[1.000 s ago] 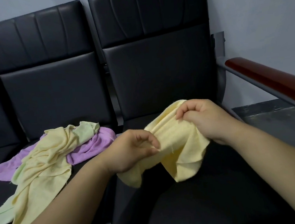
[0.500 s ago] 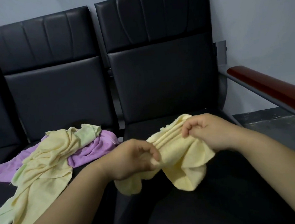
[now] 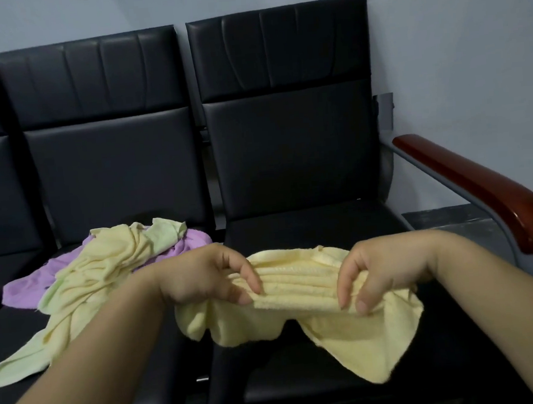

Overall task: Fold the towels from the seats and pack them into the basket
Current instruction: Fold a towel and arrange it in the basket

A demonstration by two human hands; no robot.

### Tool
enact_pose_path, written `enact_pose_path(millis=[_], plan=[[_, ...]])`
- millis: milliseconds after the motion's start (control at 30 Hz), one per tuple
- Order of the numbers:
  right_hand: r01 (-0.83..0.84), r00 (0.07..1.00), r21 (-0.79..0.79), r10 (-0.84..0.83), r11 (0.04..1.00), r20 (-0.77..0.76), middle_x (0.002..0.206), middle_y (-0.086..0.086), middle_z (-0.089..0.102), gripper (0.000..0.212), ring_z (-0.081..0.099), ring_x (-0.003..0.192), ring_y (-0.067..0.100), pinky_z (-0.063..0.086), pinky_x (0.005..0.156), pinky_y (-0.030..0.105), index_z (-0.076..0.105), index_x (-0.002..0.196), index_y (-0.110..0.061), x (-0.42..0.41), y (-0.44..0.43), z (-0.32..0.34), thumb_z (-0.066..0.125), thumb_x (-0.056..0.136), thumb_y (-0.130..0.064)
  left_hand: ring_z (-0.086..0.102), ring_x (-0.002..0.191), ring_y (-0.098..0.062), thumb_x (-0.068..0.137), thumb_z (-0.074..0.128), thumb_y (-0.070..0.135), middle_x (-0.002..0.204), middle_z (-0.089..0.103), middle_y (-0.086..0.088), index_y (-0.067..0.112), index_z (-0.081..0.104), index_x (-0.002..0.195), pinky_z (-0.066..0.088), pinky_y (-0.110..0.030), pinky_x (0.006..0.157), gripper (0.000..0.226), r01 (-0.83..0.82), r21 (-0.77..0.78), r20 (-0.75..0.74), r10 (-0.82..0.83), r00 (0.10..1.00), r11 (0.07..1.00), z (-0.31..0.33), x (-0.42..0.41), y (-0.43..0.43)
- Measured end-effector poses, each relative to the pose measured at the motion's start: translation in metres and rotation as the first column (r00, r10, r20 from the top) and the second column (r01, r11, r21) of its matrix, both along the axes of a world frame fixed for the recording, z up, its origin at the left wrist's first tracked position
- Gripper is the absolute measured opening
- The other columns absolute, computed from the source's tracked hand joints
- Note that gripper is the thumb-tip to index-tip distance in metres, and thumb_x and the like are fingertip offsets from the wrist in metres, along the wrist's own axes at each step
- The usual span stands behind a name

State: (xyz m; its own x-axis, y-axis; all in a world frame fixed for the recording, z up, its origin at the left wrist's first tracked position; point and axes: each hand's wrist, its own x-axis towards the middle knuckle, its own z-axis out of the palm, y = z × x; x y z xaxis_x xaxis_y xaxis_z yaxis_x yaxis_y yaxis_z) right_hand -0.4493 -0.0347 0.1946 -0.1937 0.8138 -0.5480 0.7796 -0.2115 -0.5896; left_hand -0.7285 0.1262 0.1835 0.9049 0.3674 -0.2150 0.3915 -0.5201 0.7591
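Spread wider than 0.5 s ago: left hand (image 3: 207, 276) and right hand (image 3: 382, 269) each pinch the bunched yellow towel (image 3: 297, 285), stretched between them over the right seat (image 3: 308, 227). Towel pile (image 3: 105, 272) lies on the middle seat (image 3: 20, 326), 9 o'clock of left hand.

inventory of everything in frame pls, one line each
held towel: 1, yellow, bunched over the right seat
pile towel: 1, yellow, on top of the middle-seat pile
green towel: 1, pale green, same pile
purple towel: 1, purple, under that pile
seats: 3, black, in a row, leftmost cut off
armrest: 1, red-brown, far right
wall: 1, grey, behind
basket: 0 in view
left hand: pinches held towel
right hand: pinches held towel
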Motion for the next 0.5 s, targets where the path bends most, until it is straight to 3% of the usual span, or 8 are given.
enact_pose_path(millis=[133, 233, 300, 433, 500], plan=[[-0.011, 0.998, -0.034, 0.013, 0.999, 0.062, 0.111, -0.028, 0.067, 0.025, 0.066, 0.103, -0.002, 0.058, 0.089, 0.022, 0.081, 0.100, -0.040, 0.001, 0.013, 0.015, 0.080, 0.087, -0.019, 0.067, 0.109, -0.006, 0.082, 0.083, 0.015, 0.110, 0.074, 0.010, 0.026, 0.080, 0.100, 0.050, -0.022, 0.100, 0.022, 0.012, 0.012, -0.068, -0.011, 0.998, 1.000, 0.018, 0.005, 0.005], [0.030, 0.970, 0.046, -0.040, 0.999, 0.240, 0.127, -0.021, 0.057, 0.030, 0.057, 0.119, 0.011, 0.052, 0.106, 0.037, 0.079, 0.096, -0.049, 0.014, 0.047, 0.021, 0.078, 0.087, -0.020, 0.063, 0.106, 0.000, 0.083, 0.082, 0.022, 0.109, 0.071, 0.022, 0.043, 0.078, 0.096, 0.052, -0.025, 0.099, 0.025, -0.014, 0.243, -0.149, 0.052, 0.988, 0.970, 0.024, 0.025, 0.021], [0.092, 0.942, 0.187, -0.146, 0.978, 0.302, 0.124, -0.019, 0.059, 0.036, 0.057, 0.117, 0.013, 0.051, 0.106, 0.038, 0.080, 0.091, -0.050, 0.027, 0.075, 0.029, 0.075, 0.089, -0.014, 0.063, 0.103, -0.003, 0.083, 0.079, 0.020, 0.109, 0.068, 0.020, 0.047, 0.077, 0.095, 0.054, -0.027, 0.095, 0.030, -0.102, 0.405, -0.116, 0.161, 0.980, 0.908, 0.033, 0.042, 0.041], [0.088, 0.835, 0.604, -0.390, 0.792, 0.389, 0.105, -0.020, 0.064, 0.045, 0.062, 0.098, 0.011, 0.056, 0.088, 0.030, 0.079, 0.082, -0.041, 0.053, 0.127, 0.098, 0.057, 0.090, -0.003, 0.066, 0.089, -0.013, 0.089, 0.071, 0.015, 0.106, 0.064, 0.019, 0.048, 0.073, 0.099, 0.057, -0.026, 0.068, 0.035, -0.328, 0.563, 0.104, 0.328, 0.939, 0.759, 0.097, 0.066, 0.087], [0.021, 0.779, 0.764, -0.489, 0.645, 0.392, 0.098, -0.019, 0.059, 0.048, 0.061, 0.093, 0.012, 0.054, 0.079, 0.030, 0.070, 0.076, -0.045, 0.066, 0.145, 0.148, 0.053, 0.089, -0.002, 0.062, 0.098, -0.010, 0.093, 0.064, 0.014, 0.108, 0.058, 0.024, 0.045, 0.072, 0.110, 0.051, -0.024, 0.074, 0.036, -0.392, 0.671, 0.231, 0.324, 0.917, 0.630, 0.147, 0.074, 0.105]])
